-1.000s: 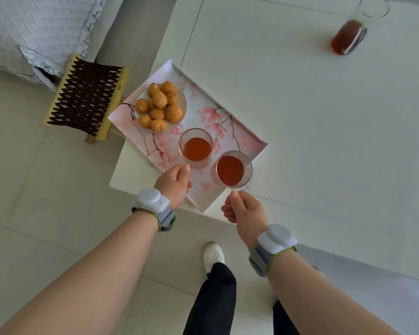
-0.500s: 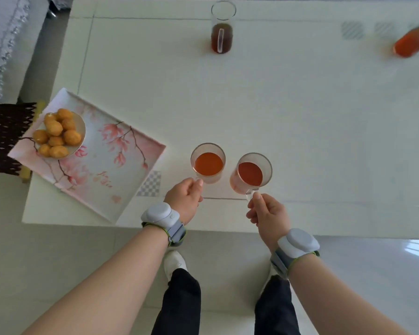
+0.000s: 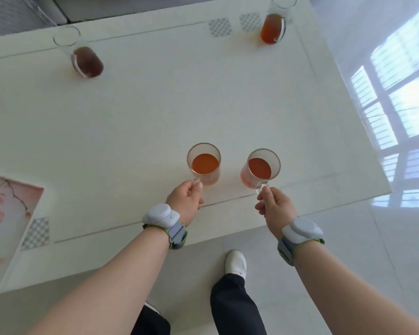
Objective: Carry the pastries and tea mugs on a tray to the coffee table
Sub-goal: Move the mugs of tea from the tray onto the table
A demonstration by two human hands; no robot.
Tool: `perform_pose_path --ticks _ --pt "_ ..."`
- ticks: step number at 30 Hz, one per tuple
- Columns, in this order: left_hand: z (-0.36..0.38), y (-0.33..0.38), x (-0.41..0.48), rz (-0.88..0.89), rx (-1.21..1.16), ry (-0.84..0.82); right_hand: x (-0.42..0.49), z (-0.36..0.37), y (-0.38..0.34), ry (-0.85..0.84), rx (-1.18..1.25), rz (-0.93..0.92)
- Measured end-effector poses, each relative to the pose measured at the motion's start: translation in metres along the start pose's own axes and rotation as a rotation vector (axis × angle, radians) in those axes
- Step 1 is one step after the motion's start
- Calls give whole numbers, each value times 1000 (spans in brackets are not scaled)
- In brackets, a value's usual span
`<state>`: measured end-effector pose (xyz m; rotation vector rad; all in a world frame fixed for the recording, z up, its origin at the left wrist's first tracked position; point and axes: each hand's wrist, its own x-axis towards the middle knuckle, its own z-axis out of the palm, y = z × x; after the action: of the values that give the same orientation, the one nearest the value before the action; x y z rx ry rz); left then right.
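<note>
While the view looks straight down, a white shoe point(image 3: 236, 263) and dark trouser legs are seen nearest, on pale floor tiles point(image 3: 348, 274). Grey bands are worn on both wrists, the left band point(image 3: 161, 215) and the right band point(image 3: 301, 228); a small mark on the left one is too small to be read.

The left hand point(image 3: 185, 201) is curled round the handle of the left mug point(image 3: 205, 165), thumb on top. The right hand point(image 3: 275, 205) pinches the handle of the right mug point(image 3: 261, 169), which is tilted slightly. Both clear mugs are part filled with orange-red tea and are held side by side, apart, over the near edge of the white table point(image 3: 155, 105); whether they touch it cannot be told.

Well left of the mugs, a corner of the tray point(image 3: 7, 213) with pink blossom print is seen on the table, cut by the frame edge. A grey checker patch point(image 3: 35, 233) lies just beside it.

At the far side, a dark glass point(image 3: 87, 61) stands left and an orange glass point(image 3: 272, 29) stands right, well apart.
</note>
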<state>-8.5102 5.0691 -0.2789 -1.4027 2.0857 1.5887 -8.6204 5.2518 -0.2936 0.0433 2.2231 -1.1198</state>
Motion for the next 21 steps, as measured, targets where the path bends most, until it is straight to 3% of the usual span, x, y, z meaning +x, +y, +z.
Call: perform_pose_path --ticks 9,21 --pt "83 51 20 33 25 -51 58 -80 37 131 67 41" --pt "119 66 24 41 71 -79 100 -125 57 209 177 115"
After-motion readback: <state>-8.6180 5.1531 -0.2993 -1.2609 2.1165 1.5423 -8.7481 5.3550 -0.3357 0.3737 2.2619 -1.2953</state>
